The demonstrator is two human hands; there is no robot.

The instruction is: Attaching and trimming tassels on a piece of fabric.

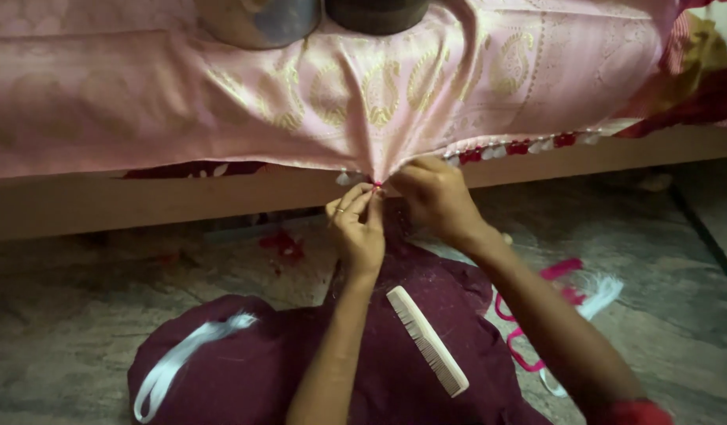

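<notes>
A small red tassel is hanging at the edge of the pink patterned cloth draped over the wooden bed frame. The left hand and the right hand are both pinching it, fingers closed tight. One cream comb and one white ribbon loop are lying on the maroon cushion; pink and white threads are lying on the floor.
</notes>
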